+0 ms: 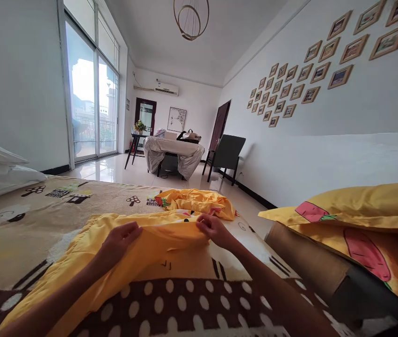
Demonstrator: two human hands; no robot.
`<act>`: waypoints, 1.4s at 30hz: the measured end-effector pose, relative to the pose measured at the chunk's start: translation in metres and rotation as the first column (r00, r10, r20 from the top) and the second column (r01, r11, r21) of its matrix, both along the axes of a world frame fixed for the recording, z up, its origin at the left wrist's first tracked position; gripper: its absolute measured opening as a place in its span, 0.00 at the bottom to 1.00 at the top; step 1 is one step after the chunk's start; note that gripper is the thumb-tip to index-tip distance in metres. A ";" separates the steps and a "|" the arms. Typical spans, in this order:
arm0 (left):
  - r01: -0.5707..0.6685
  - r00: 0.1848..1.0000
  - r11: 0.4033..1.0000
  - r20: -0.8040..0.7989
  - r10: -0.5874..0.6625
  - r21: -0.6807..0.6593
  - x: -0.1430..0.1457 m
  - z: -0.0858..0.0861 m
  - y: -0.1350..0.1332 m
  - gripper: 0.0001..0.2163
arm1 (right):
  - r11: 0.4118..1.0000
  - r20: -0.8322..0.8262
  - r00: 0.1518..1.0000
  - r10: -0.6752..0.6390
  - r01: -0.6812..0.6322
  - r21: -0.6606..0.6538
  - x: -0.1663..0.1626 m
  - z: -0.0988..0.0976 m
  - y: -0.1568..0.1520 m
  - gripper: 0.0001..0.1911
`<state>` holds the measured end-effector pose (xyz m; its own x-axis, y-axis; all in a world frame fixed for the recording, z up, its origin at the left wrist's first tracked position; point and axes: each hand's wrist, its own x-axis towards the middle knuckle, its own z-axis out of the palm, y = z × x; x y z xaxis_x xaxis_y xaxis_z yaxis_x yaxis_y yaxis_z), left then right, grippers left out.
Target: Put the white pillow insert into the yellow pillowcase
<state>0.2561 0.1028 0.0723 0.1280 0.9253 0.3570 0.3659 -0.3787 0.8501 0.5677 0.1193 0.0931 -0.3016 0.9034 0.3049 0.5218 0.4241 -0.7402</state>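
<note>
A yellow cloth [170, 236], perhaps a pillowcase or other bedding, is stretched between my two hands over the bed. My left hand [119, 238] pinches its top edge on the left. At the right end of that edge my right hand [216, 229] is closed on the same cloth. Part of it trails down to the lower left under my left forearm. Just beyond lies a crumpled yellow cloth [199, 201] with a printed strawberry-like motif. Beneath everything spreads a beige and brown patterned blanket [181, 299] with white dots.
Yellow printed bedding [346, 224] is piled at the right beside a brown cardboard-like box [307, 257]. White plastic bags [2, 168] rest at the far left. Past the bed stand a covered table [174, 146] and a dark chair [227, 152].
</note>
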 end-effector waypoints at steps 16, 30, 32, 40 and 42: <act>-0.058 0.984 0.991 -0.158 0.077 0.122 -0.004 0.021 -0.010 0.19 | 0.921 0.858 0.345 -0.380 0.057 0.385 0.045 0.050 -0.038 0.08; -0.088 0.969 0.985 -0.215 0.119 0.150 -0.013 0.021 0.000 0.20 | 0.762 0.762 0.120 -0.637 0.250 0.598 0.082 0.077 -0.042 0.15; -0.067 0.951 0.986 -0.289 0.110 0.155 -0.011 0.013 -0.006 0.20 | 0.742 0.729 0.181 -0.660 0.307 0.595 0.089 0.079 -0.043 0.15; 0.312 0.536 0.921 -0.756 -0.375 -0.235 0.015 -0.044 -0.085 0.32 | 0.400 0.376 0.139 -0.916 0.343 0.850 0.116 0.099 -0.057 0.11; 0.271 0.480 0.908 -0.773 -0.415 -0.319 0.009 -0.052 -0.096 0.34 | 0.404 0.384 0.130 -0.914 0.365 0.839 0.120 0.102 -0.062 0.10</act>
